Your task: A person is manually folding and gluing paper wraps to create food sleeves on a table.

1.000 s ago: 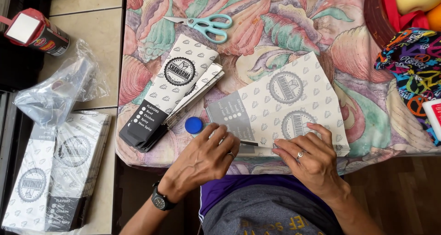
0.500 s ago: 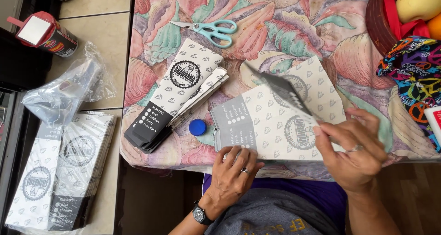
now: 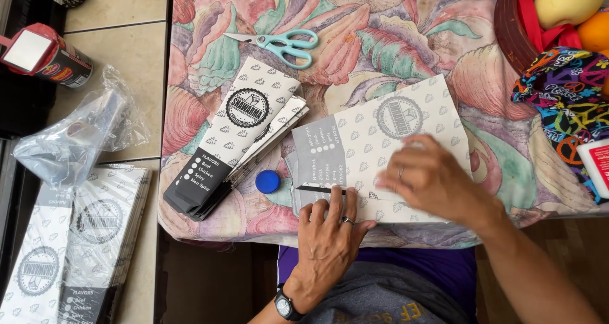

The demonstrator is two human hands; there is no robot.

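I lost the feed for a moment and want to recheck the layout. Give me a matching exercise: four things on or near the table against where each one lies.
Things:
1. scissors
2. blue cap
3. clear plastic bag
4. flat printed carton

Places:
A. on the tiled floor, left of the table
B. under both hands, at the table's near edge
C. far side of the floral cloth, above the folded stack
D. between the folded stack and the flat sheet

Pairs: 1-C, 2-D, 3-A, 4-B
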